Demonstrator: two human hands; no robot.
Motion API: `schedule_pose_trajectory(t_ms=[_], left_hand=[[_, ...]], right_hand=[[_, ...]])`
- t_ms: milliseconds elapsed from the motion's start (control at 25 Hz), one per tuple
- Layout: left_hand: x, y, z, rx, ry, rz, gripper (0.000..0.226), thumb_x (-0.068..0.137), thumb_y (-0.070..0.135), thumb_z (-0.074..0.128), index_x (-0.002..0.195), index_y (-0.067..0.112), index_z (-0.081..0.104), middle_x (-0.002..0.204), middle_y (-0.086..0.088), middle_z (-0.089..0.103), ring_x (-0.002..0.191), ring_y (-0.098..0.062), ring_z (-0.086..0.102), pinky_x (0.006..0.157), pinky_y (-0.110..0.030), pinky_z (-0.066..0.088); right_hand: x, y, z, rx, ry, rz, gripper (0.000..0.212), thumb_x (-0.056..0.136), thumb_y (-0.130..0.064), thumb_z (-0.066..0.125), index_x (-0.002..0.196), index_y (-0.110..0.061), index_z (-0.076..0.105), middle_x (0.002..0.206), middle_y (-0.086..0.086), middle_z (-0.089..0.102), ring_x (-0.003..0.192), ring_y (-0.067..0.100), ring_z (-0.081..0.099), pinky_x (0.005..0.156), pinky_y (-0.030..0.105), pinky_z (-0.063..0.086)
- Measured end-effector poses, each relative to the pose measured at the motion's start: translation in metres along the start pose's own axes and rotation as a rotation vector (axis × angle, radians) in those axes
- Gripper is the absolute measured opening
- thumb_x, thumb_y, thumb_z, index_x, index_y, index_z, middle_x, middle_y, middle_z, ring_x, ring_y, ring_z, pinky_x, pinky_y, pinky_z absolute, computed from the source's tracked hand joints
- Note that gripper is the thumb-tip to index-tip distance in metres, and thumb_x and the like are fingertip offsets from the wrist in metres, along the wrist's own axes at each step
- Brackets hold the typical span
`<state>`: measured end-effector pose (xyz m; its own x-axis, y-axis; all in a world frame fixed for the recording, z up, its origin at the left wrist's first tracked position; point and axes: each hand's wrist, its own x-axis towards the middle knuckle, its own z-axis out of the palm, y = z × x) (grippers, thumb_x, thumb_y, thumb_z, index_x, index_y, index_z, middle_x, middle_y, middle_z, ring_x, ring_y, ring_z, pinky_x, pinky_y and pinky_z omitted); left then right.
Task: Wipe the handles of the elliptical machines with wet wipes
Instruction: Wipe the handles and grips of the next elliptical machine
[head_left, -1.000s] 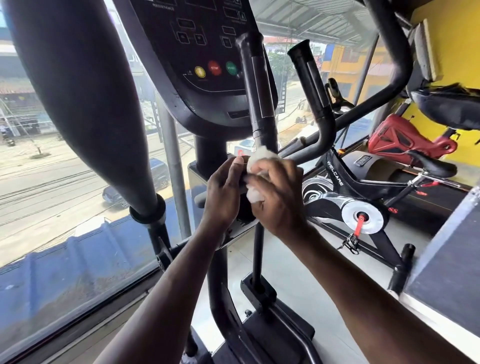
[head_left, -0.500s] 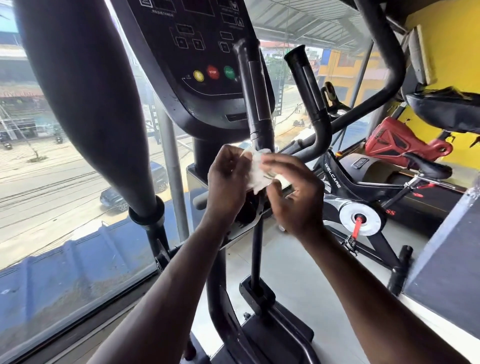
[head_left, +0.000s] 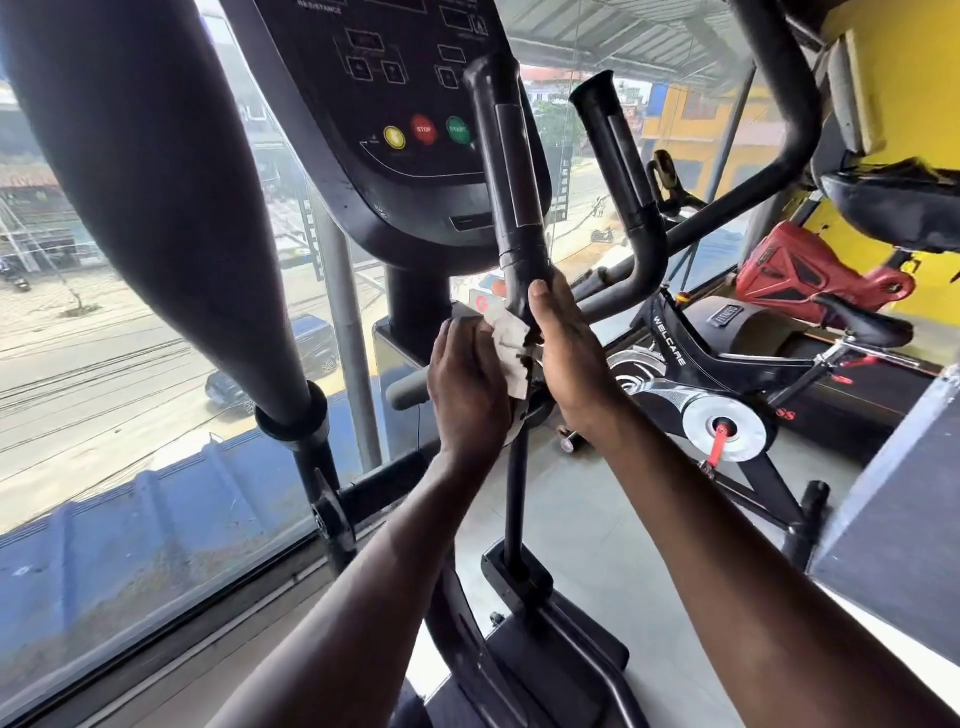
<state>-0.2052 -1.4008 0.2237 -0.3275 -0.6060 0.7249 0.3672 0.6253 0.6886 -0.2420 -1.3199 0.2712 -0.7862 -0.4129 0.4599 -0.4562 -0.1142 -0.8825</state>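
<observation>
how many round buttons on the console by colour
yellow button: 1
red button: 1
green button: 1
total: 3

- The pale grey tiled floor (head_left: 587, 530) carried the gym machines.
- The black elliptical machine's base frame (head_left: 550, 660) stood on it, close to the glass window wall.
- A black spin bike with a silver flywheel (head_left: 724, 428) stood on the floor to the right, its black foot bar (head_left: 808, 519) resting on the tiles.
- A black treadmill deck (head_left: 878, 395) lay beyond the bike, near the yellow wall.
</observation>
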Motion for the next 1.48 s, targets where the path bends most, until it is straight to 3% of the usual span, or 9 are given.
schedule_pose_trajectory(t_ms=[120, 280, 400, 480, 640, 840, 1040, 1240, 1480], left_hand=[[0.008, -0.005, -0.008, -0.016, -0.057, -0.147, 0.033, 0.098, 0.028, 0.041, 0.078, 0.008, 0.058, 0.074, -0.009, 0.060, 0.070, -0.027, 0.057, 0.065, -0.046, 0.048], [0.004, 0.034, 0.005, -0.100, -0.136, -0.074, 0.036, 0.103, 0.032, 0.033, 0.089, 0.010, 0.059, 0.085, -0.003, 0.064, 0.083, -0.023, 0.060, 0.075, -0.041, 0.048], [-0.005, 0.017, 0.010, -0.038, -0.085, 0.043, 0.038, 0.104, 0.023, 0.030, 0.085, 0.006, 0.057, 0.080, -0.004, 0.059, 0.078, -0.022, 0.056, 0.075, -0.046, 0.047], [-0.004, -0.009, 0.004, -0.021, -0.049, 0.001, 0.039, 0.103, 0.020, 0.031, 0.081, 0.003, 0.058, 0.076, -0.004, 0.058, 0.074, -0.020, 0.054, 0.071, -0.042, 0.045], [0.005, -0.018, -0.007, 0.024, -0.080, -0.316, 0.036, 0.104, 0.024, 0.038, 0.082, 0.012, 0.065, 0.074, 0.007, 0.057, 0.068, -0.002, 0.051, 0.065, -0.028, 0.036], [-0.010, 0.009, 0.011, -0.066, -0.084, 0.001, 0.037, 0.104, 0.025, 0.032, 0.089, 0.006, 0.060, 0.085, -0.003, 0.058, 0.085, -0.024, 0.054, 0.079, -0.040, 0.045], [-0.006, -0.039, -0.002, 0.013, -0.047, 0.032, 0.040, 0.103, 0.023, 0.027, 0.094, 0.006, 0.063, 0.089, -0.002, 0.061, 0.088, -0.022, 0.057, 0.081, -0.043, 0.047], [0.006, -0.091, -0.022, 0.153, -0.073, -0.304, 0.041, 0.101, 0.029, 0.030, 0.099, 0.014, 0.068, 0.098, -0.004, 0.067, 0.098, -0.028, 0.061, 0.077, -0.030, 0.039], [-0.011, -0.025, 0.004, -0.072, -0.057, -0.004, 0.036, 0.104, 0.022, 0.033, 0.106, 0.008, 0.066, 0.100, -0.001, 0.065, 0.098, -0.024, 0.060, 0.086, -0.037, 0.047]], right_hand=[[-0.002, 0.008, 0.002, 0.020, -0.012, 0.037, 0.045, 0.093, -0.055, 0.036, 0.118, -0.022, 0.055, 0.114, 0.004, 0.067, 0.110, 0.016, 0.061, 0.102, 0.044, 0.045], [-0.003, 0.016, -0.001, 0.171, -0.024, 0.061, 0.028, 0.105, -0.027, 0.032, 0.116, -0.018, 0.057, 0.100, -0.011, 0.068, 0.094, -0.005, 0.064, 0.085, 0.014, 0.047], [-0.006, 0.025, 0.001, 0.164, -0.017, 0.115, 0.058, 0.096, -0.055, 0.039, 0.131, -0.011, 0.054, 0.124, -0.002, 0.064, 0.115, 0.003, 0.060, 0.100, 0.026, 0.046], [-0.006, 0.032, 0.002, 0.137, -0.023, 0.199, 0.086, 0.076, -0.075, 0.042, 0.141, -0.019, 0.045, 0.142, -0.003, 0.052, 0.126, 0.008, 0.052, 0.098, 0.033, 0.047], [-0.004, 0.039, -0.002, 0.157, -0.030, 0.222, 0.082, 0.077, -0.071, 0.038, 0.145, -0.024, 0.040, 0.149, -0.007, 0.043, 0.130, 0.007, 0.047, 0.088, 0.029, 0.047], [-0.006, 0.049, 0.004, 0.132, 0.022, 0.148, 0.069, 0.083, -0.075, 0.034, 0.128, -0.029, 0.057, 0.129, -0.005, 0.062, 0.121, 0.008, 0.056, 0.106, 0.034, 0.042], [-0.007, 0.062, 0.017, 0.197, -0.028, 0.177, 0.105, 0.066, -0.091, 0.033, 0.145, -0.022, 0.039, 0.148, -0.002, 0.044, 0.134, 0.010, 0.044, 0.101, 0.036, 0.044], [-0.010, 0.066, 0.020, 0.197, -0.054, 0.183, 0.121, 0.055, -0.098, 0.033, 0.147, -0.020, 0.034, 0.150, 0.000, 0.042, 0.132, 0.011, 0.046, 0.082, 0.024, 0.045], [-0.013, 0.068, 0.022, 0.215, -0.012, 0.049, 0.080, 0.082, -0.069, 0.025, 0.133, -0.013, 0.050, 0.133, 0.005, 0.057, 0.121, 0.011, 0.055, 0.090, 0.022, 0.045]])
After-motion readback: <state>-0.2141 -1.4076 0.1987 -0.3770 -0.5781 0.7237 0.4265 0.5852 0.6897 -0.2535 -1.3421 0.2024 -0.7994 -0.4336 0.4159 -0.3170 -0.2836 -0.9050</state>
